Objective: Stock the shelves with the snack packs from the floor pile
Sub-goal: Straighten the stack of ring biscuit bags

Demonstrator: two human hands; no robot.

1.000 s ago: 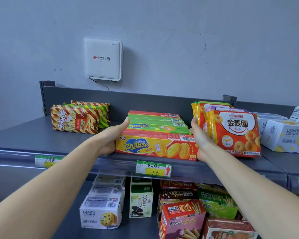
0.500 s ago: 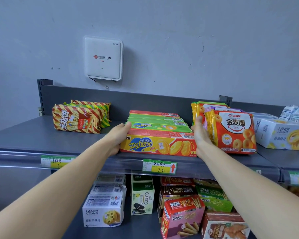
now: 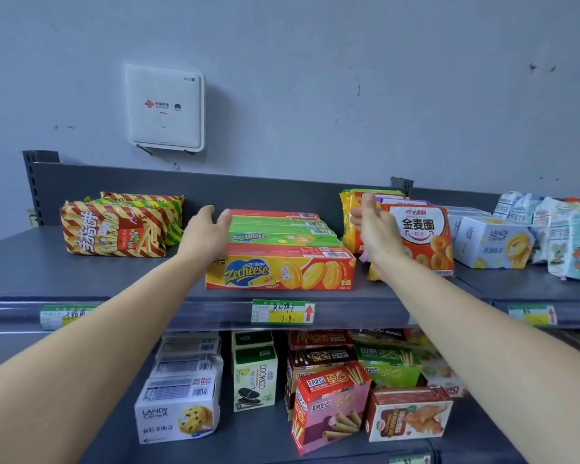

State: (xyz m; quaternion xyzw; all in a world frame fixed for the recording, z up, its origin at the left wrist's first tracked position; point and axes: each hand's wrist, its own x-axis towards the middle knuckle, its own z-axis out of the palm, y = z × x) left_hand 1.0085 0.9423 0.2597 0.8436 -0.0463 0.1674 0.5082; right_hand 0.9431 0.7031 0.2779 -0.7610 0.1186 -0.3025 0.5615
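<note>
Clerk: Shelving is filling the view, and the top shelf (image 3: 81, 272) is carrying the stock. The Zecheese boxes (image 3: 282, 262) are lying flat in a stack at its front edge, between the striped bags (image 3: 111, 229) and the orange ring-biscuit bags (image 3: 422, 236).

Checker: Which step is the person working on?

Clerk: Setting that stack in place, by the look of it. The left hand (image 3: 203, 236) is hovering open at the stack's left end, fingers straight; whether it is brushing the rear boxes is hard to tell. The right hand (image 3: 374, 229) is hanging relaxed too, gripping nothing, in the gap between the stack and the orange bags.

Checker: And next?

Clerk: Probably going down for more packs. The floor pile is lying outside the view, so the person is likely facing a turn and a bend, then a search for shelf room, perhaps just left of the boxes.
</note>
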